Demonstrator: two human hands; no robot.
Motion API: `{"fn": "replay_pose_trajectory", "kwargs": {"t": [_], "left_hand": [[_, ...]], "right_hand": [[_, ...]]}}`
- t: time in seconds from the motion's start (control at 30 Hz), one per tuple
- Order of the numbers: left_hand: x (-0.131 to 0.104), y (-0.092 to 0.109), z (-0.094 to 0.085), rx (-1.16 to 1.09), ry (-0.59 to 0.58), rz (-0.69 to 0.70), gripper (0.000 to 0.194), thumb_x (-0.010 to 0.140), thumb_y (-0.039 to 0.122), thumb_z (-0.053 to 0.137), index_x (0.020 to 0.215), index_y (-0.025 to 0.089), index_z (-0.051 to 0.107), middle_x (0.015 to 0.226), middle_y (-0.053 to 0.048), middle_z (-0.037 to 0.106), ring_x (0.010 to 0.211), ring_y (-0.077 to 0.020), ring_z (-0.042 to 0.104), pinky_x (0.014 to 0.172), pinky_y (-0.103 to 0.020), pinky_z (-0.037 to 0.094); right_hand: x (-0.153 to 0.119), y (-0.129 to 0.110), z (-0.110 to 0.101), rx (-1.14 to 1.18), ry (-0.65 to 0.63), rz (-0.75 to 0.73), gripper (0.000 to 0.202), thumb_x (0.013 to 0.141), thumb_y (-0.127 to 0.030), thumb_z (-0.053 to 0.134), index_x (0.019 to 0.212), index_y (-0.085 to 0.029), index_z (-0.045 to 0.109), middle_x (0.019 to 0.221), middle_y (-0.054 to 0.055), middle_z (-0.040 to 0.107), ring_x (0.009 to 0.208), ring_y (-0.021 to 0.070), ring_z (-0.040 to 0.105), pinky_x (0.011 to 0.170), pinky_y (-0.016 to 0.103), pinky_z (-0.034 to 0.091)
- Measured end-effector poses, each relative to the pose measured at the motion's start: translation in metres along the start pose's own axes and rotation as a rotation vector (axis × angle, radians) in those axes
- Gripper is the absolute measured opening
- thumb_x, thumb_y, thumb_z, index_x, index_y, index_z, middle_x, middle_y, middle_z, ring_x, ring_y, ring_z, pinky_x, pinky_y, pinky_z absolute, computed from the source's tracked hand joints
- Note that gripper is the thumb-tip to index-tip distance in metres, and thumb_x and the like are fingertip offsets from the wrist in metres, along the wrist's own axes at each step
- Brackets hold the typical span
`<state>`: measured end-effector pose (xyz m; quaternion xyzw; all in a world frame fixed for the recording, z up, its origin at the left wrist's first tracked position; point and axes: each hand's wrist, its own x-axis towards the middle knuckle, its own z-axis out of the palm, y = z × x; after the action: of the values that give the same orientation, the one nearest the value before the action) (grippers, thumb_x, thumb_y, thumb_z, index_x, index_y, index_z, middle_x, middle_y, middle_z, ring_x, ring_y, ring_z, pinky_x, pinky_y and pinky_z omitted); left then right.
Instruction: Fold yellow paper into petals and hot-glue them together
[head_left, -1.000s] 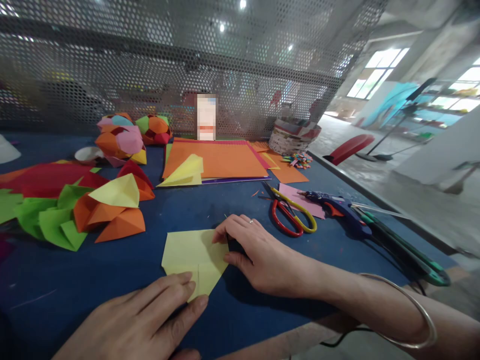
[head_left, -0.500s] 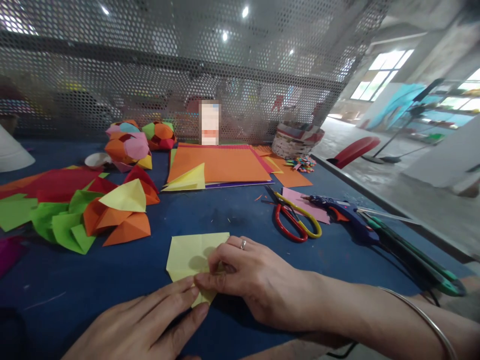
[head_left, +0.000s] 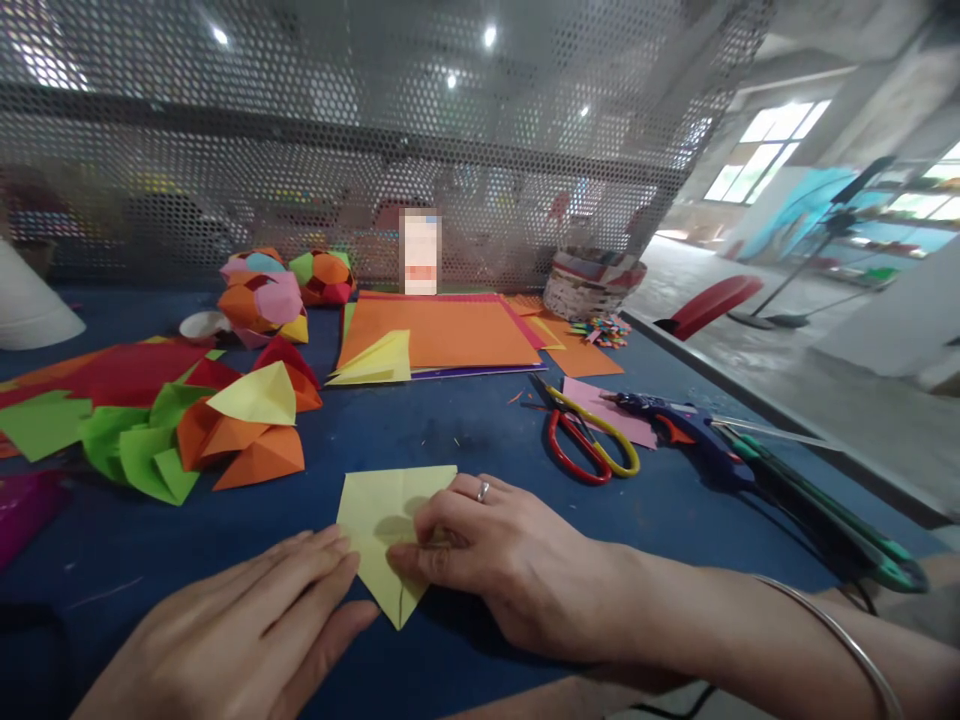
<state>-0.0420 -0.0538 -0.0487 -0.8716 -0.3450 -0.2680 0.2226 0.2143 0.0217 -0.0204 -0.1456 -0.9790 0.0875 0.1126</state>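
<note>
A pale yellow sheet of folded paper lies on the blue tabletop in front of me, its lower end a point. My right hand, with a ring on one finger, rests on the paper's right side. Its fingers are curled, and the thumb presses on the paper; part of the right edge is hidden beneath them. Stretched out flat, my left hand lies at the lower left, its fingertips touching the paper's left edge.
Scissors and a glue gun lie to the right near pink paper. Orange sheets are stacked at the back. Folded paper pieces and paper balls are on the left. A woven basket stands at the back right.
My left hand has moved left, off the paper's lower middle to its left edge. The lower part, now uncovered, shows as a point. The right hand has barely moved.
</note>
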Motion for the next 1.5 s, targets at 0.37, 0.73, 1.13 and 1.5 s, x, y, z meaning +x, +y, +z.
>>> {"fn": "replay_pose_trajectory", "kwargs": {"t": [0.37,0.73,1.13,1.5], "left_hand": [[0.004,0.005,0.003,0.006,0.041,0.081,0.019,0.092,0.021,0.055,0.102,0.011,0.067,0.102,-0.006,0.073,0.103,-0.0229,0.064,0.101,-0.036,0.044],[0.022,0.015,0.006,-0.197,0.061,0.048,0.031,0.098,0.024,0.035,0.095,0.020,0.066,0.086,0.001,0.071,0.087,-0.0106,0.065,0.092,-0.019,0.048],[0.008,0.004,0.000,-0.211,0.012,-0.051,0.021,0.094,0.019,0.050,0.105,0.020,0.067,0.105,0.000,0.073,0.101,-0.0110,0.067,0.095,-0.019,0.050],[0.014,-0.001,-0.003,-0.115,0.027,0.045,0.020,0.092,0.018,0.053,0.106,0.015,0.067,0.106,-0.003,0.072,0.102,-0.0143,0.064,0.098,-0.024,0.046]], "right_hand": [[0.002,0.001,0.001,-0.013,0.030,0.000,0.048,0.082,-0.006,0.051,0.127,-0.021,0.059,0.113,0.006,0.057,0.091,0.0199,0.052,0.086,0.034,0.043],[0.001,0.000,0.001,-0.001,0.023,0.004,0.049,0.082,-0.006,0.050,0.129,-0.021,0.058,0.114,0.007,0.056,0.092,0.0201,0.054,0.088,0.034,0.043],[0.001,0.000,0.000,0.002,0.025,0.000,0.047,0.084,-0.006,0.050,0.128,-0.020,0.058,0.113,0.007,0.057,0.093,0.0195,0.053,0.089,0.033,0.043],[0.001,0.000,0.001,0.019,0.028,0.005,0.045,0.084,-0.005,0.049,0.125,-0.020,0.061,0.112,0.006,0.057,0.093,0.0194,0.053,0.089,0.033,0.043]]}}
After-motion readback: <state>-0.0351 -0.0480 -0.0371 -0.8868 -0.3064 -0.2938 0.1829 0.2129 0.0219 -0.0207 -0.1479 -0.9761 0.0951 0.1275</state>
